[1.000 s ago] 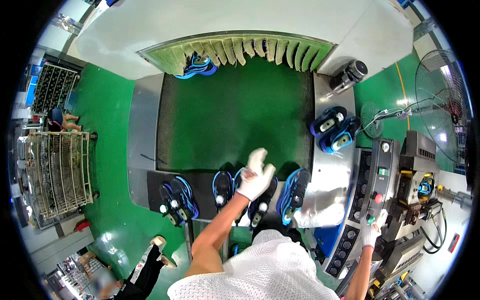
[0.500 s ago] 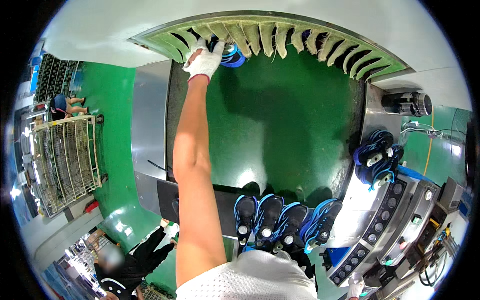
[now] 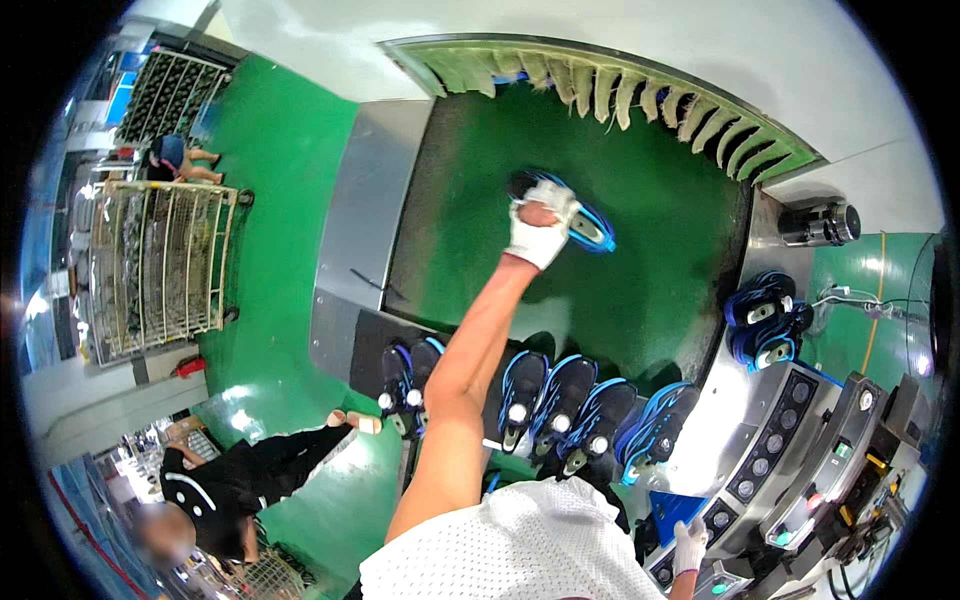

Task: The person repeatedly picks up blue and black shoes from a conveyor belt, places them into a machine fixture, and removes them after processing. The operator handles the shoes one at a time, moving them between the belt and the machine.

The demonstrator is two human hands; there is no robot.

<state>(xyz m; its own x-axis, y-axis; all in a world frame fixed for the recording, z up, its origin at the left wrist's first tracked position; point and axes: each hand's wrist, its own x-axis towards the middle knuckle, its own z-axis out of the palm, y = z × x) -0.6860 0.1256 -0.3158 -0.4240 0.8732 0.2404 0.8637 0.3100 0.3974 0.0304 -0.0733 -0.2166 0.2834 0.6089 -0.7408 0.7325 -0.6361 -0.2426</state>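
Over the green belt (image 3: pixel 640 270), my left arm is stretched out, and my gloved left hand (image 3: pixel 540 228) is closed around a black and blue shoe (image 3: pixel 592 230). The glove covers the shoe's middle. Low on the right, my gloved right hand (image 3: pixel 689 546) hangs beside a machine panel, fingers stretched out and nothing seen in them. Several similar shoes (image 3: pixel 568 390) stand side by side along the belt's near edge, partly behind my left arm. A pair of shoes (image 3: pixel 765 318) rests on the metal ledge to the right.
A fringed curtain (image 3: pixel 600 90) hangs across the machine opening at the far end. A dark bottle (image 3: pixel 820 225) lies on the right ledge. Gauges line a control panel (image 3: pixel 768 435). At left are a wire cart (image 3: pixel 160 270) and a person in black (image 3: pixel 260 480).
My left hand has come away from the curtain, nearer and to the right, bringing a shoe over the belt. The view has shifted, and more shoes show at the near edge.
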